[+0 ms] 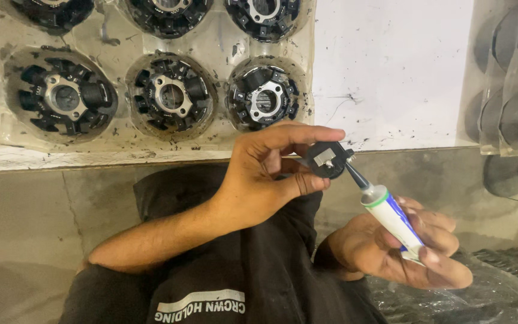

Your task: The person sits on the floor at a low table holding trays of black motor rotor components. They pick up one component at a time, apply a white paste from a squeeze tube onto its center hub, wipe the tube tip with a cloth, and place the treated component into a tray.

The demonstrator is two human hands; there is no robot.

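My left hand [263, 174] reaches in from the left and pinches a small round black part [328, 159] with a metal centre between thumb and fingers. My right hand [400, 246] is lower right and grips a white tube with a green band and blue print [392, 217]. The tube's dark nozzle [356, 176] points up-left and touches the lower right edge of the black part. Both hands are held in front of my dark shirt [241, 276], below the table edge.
A clear plastic tray [121, 135] on the white table [391, 72] holds several round black assemblies with metal hubs [172, 96]. Stacked clear trays with dark discs [511, 90] stand at the right. Crinkled plastic sheet [487, 294] lies lower right.
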